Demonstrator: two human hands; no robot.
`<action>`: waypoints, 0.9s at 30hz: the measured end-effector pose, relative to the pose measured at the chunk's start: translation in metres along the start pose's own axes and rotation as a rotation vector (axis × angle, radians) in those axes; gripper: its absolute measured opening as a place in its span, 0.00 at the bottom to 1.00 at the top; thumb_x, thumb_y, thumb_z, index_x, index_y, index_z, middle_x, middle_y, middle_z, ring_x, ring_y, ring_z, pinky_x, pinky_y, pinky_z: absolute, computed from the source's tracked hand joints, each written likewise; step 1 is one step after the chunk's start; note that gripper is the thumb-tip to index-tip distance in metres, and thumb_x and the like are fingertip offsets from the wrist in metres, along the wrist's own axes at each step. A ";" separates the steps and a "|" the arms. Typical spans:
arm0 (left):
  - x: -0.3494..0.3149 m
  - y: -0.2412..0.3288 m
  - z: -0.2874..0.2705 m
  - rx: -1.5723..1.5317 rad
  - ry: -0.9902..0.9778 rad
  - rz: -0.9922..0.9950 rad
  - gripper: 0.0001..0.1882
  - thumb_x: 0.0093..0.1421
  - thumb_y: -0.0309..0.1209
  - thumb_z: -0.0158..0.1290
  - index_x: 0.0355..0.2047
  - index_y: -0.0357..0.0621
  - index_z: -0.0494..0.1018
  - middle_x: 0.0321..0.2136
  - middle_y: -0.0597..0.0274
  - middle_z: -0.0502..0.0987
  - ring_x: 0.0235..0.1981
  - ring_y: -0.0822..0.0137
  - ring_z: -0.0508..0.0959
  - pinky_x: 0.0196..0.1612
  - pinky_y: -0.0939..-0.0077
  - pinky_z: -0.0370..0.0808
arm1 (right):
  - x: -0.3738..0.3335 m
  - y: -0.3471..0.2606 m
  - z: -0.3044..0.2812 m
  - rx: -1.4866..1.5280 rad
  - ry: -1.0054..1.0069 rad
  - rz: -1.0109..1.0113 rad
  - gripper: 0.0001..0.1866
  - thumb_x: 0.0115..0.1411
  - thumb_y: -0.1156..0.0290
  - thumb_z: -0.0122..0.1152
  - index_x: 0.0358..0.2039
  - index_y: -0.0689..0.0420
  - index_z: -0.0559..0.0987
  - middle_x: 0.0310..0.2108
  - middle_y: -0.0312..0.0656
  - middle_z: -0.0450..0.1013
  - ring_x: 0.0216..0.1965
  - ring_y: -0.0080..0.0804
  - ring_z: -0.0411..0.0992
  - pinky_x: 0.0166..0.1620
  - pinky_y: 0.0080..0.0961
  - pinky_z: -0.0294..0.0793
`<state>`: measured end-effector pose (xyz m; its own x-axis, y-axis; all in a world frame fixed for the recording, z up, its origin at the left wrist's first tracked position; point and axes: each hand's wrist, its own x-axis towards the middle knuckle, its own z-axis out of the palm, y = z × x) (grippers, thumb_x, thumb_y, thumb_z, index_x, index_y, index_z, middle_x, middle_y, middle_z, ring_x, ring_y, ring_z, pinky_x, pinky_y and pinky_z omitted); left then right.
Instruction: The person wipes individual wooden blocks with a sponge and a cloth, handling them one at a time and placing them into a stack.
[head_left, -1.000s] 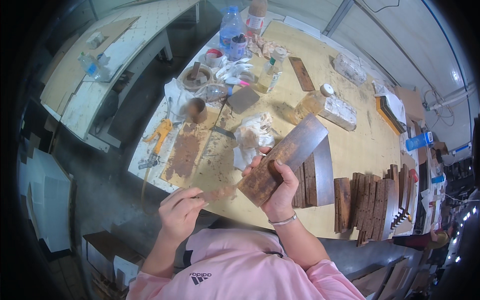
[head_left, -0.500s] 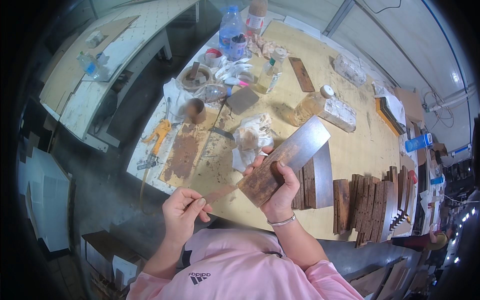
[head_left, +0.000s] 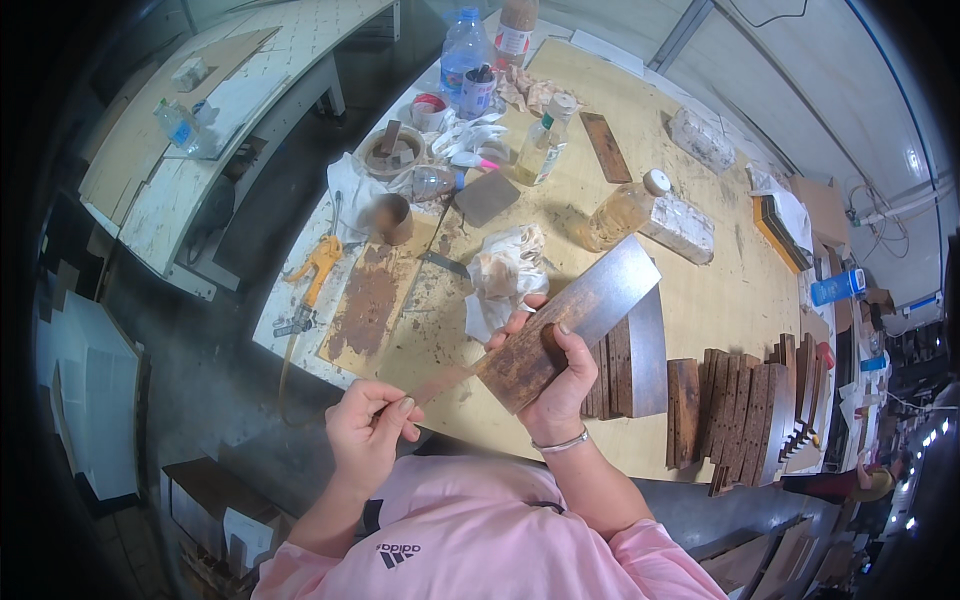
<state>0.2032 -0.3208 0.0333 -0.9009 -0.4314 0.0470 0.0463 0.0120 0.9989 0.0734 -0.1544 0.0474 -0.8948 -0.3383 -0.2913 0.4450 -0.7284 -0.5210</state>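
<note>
My left hand, closed in a pinch, holds a thin brown-stained scraper blade. The blade's tip meets, or nearly meets, the near lower corner of a flat brown wooden piece. My right hand grips that piece around its dark, stained lower half, thumb across the face. Its far end looks smooth and shiny grey. Just beyond my right fingers lies a crumpled, stained white cloth. Beside my right hand, similar wooden pieces stand in a row on the table, partly hidden by the held one.
More dark wooden pieces stand along the table's right edge. An orange-handled air gun lies at the left, near a brown cup. Bottles, including one of yellowish liquid, stand farther back. A second white table is at far left.
My left hand has shifted very slightly downward with the scraper blade. The right hand and the wooden piece stay almost in place.
</note>
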 end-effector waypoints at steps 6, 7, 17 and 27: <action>0.001 0.000 0.000 0.013 0.004 0.065 0.03 0.63 0.17 0.52 0.34 0.32 0.69 0.23 0.54 0.80 0.19 0.75 0.78 0.23 0.83 0.74 | 0.000 0.003 -0.006 0.066 -0.040 -0.007 0.26 0.58 0.58 0.50 0.53 0.59 0.67 0.36 0.46 0.71 0.38 0.44 0.74 0.44 0.41 0.74; 0.000 0.000 0.000 -0.013 -0.002 0.053 0.03 0.63 0.17 0.52 0.34 0.32 0.69 0.23 0.54 0.80 0.19 0.75 0.78 0.23 0.83 0.74 | 0.000 0.003 -0.005 0.058 -0.020 -0.007 0.25 0.57 0.58 0.51 0.52 0.59 0.68 0.36 0.46 0.71 0.37 0.43 0.74 0.44 0.40 0.74; 0.004 -0.001 0.001 -0.024 0.014 -0.003 0.03 0.63 0.17 0.52 0.34 0.33 0.69 0.23 0.54 0.80 0.18 0.75 0.77 0.24 0.83 0.74 | -0.003 0.005 -0.001 0.075 0.010 0.006 0.25 0.56 0.57 0.53 0.51 0.57 0.71 0.35 0.44 0.72 0.35 0.42 0.72 0.45 0.37 0.73; 0.009 0.003 0.001 0.106 -0.008 0.102 0.03 0.62 0.16 0.52 0.34 0.32 0.69 0.23 0.54 0.80 0.18 0.75 0.77 0.23 0.82 0.74 | 0.001 0.007 -0.008 0.025 -0.027 -0.031 0.26 0.58 0.57 0.51 0.53 0.59 0.67 0.36 0.47 0.71 0.38 0.44 0.74 0.44 0.41 0.75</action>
<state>0.1946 -0.3235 0.0372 -0.8975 -0.4155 0.1478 0.0924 0.1507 0.9843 0.0759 -0.1554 0.0371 -0.9088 -0.3313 -0.2537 0.4167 -0.7530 -0.5093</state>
